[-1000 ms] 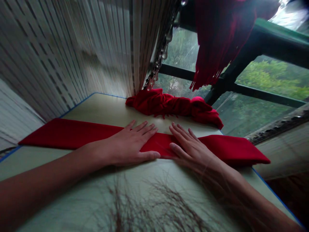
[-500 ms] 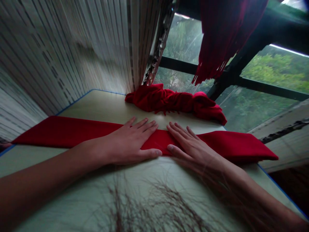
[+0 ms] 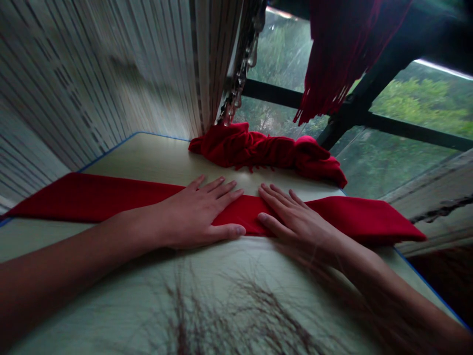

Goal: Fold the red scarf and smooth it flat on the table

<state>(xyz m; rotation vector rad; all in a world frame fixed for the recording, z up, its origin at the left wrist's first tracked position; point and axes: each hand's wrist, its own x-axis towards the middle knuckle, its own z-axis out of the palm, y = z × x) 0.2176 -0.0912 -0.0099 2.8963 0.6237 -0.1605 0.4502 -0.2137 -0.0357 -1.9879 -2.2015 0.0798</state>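
Pale table (image 3: 148, 158) with blue edging, set against window (image 3: 414, 167) and striped curtain (image 3: 111, 74); red fringed cloth (image 3: 340, 54) hanging above. Bunched red scarf (image 3: 258, 153) at far table edge, not folded. Long red cloth band (image 3: 369, 219) flat across table, already folded into neat strip. Left hand (image 3: 195, 214) and right hand (image 3: 295, 217) palm-down on band, fingers spread, nothing pinched, thumbs just apart.
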